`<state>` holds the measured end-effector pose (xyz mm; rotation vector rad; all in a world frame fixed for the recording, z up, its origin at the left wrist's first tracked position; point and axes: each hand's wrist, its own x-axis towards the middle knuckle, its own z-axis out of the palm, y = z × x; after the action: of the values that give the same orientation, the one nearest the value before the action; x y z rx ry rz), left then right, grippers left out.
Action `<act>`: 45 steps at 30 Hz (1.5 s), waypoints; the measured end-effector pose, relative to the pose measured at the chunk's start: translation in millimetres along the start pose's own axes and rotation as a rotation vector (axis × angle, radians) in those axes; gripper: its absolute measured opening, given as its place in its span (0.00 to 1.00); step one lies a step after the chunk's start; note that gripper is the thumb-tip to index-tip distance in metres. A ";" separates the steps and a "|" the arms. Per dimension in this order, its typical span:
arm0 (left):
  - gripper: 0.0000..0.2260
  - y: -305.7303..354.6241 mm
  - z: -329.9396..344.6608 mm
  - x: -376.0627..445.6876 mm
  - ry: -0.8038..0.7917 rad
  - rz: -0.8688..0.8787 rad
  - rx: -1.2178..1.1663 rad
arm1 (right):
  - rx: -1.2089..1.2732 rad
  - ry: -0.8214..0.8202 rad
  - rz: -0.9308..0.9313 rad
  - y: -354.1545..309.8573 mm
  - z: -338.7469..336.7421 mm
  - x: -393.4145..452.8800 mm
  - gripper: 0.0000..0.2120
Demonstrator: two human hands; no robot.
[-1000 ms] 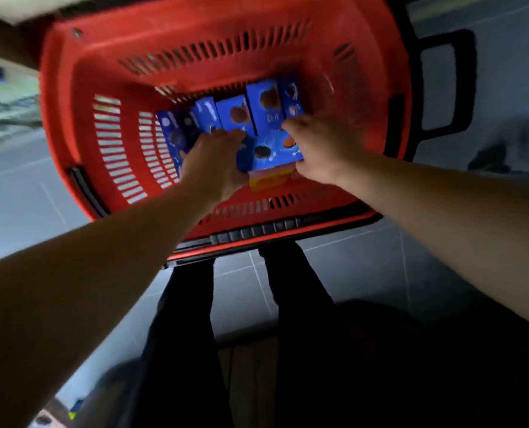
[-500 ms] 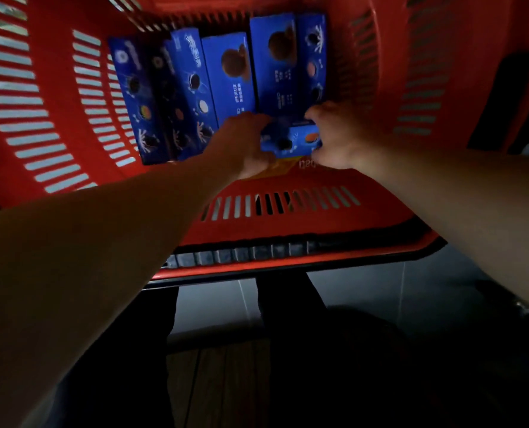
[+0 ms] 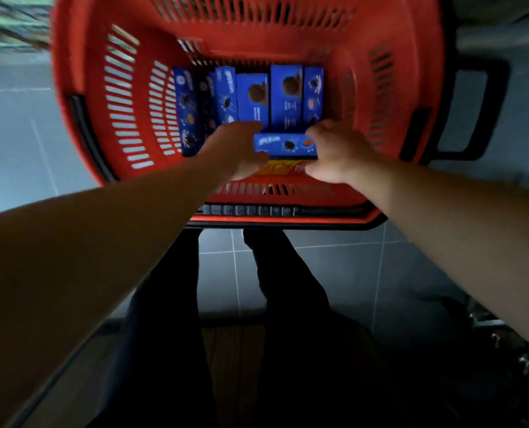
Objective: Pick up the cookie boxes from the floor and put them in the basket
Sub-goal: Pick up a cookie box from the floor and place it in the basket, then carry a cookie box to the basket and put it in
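Observation:
A red plastic basket (image 3: pixel 81 88) with slotted walls stands on the floor in front of me. Several blue cookie boxes (image 3: pixel 254 100) lie side by side on its bottom, long sides running away from me. One more blue cookie box (image 3: pixel 288 145) lies crosswise at their near ends. My left hand (image 3: pixel 235 149) grips its left end and my right hand (image 3: pixel 334 152) grips its right end. A yellow-red label (image 3: pixel 283 168) shows on the basket floor just under this box.
Grey floor tiles (image 3: pixel 334 273) surround the basket. The basket's black handle (image 3: pixel 470 109) sticks out on the right. My dark trouser legs (image 3: pixel 170 304) are below the basket's near rim. A brown wooden strip (image 3: pixel 232 366) lies between my legs.
The camera has pulled back, so the whole basket shows again. Both hands stay on the crosswise box, which now lies lower and flatter at the near ends of the row.

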<state>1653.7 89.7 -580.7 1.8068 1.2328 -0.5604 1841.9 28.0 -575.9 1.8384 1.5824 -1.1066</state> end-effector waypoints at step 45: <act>0.29 -494.2 -147.2 -729.4 1.117 -1.047 -0.724 | -0.837 0.285 -1.203 -903.9 -59.3 -291.1 0.35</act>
<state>891.1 -94.8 -153.7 0.6389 2.6899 0.4800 984.7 106.7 -170.7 0.4032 2.8270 -0.3439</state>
